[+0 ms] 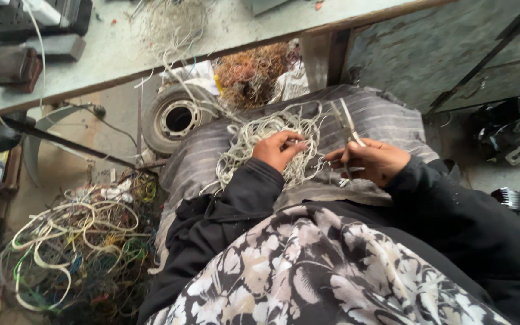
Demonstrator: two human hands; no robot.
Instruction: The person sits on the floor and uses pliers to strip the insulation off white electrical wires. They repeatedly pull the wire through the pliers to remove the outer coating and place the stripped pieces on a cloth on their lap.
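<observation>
A tangled bundle of whitish wires (pixel 260 141) lies on my lap, over a grey striped cloth (pixel 380 120). My left hand (pixel 279 149) is closed on strands at the bundle's right side. My right hand (pixel 369 160) grips a pair of metal pliers (pixel 347 123), whose jaws point up and away from me, just right of the bundle. A thin wire runs between the two hands. Both arms wear black sleeves, with a flowered cloth over my chest.
A heap of coloured wires (pixel 85 241) lies on the floor at left. A small tyre (pixel 173 117) and copper scrap (pixel 251 72) sit under a grey workbench (pixel 121 54). Dark engine parts (pixel 513 135) stand at right.
</observation>
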